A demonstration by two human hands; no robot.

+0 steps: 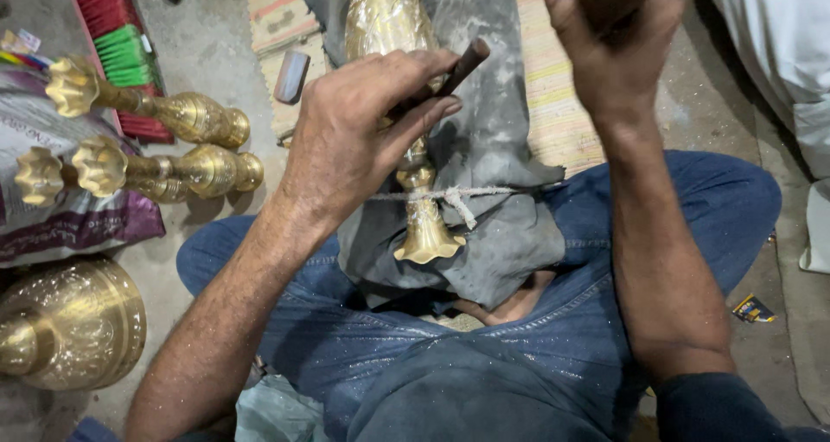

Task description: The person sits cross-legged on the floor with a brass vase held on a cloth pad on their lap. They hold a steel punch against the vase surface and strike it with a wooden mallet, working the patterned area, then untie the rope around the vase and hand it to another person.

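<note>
Vase (406,105) on cloth (493,191), betw. knees

bare forearms, dusty blue jeans, dark top

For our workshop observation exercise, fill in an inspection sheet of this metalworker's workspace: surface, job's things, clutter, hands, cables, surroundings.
Surface: dusty concrete floor with a striped woven mat; the person sits with legs folded.
Job's things: ornate brass vase lying on a grey cloth over the lap, bound with a cord; dark metal punch.
Clutter: three brass vases lying on a printed sack, large brass vessel, red and green brush, small packet.
Hands: left hand grips the punch against the vase; right hand raised, closed on a tool handle, its head out of view.
Cables: nothing seen.
Surroundings: white cloth at right.
</note>
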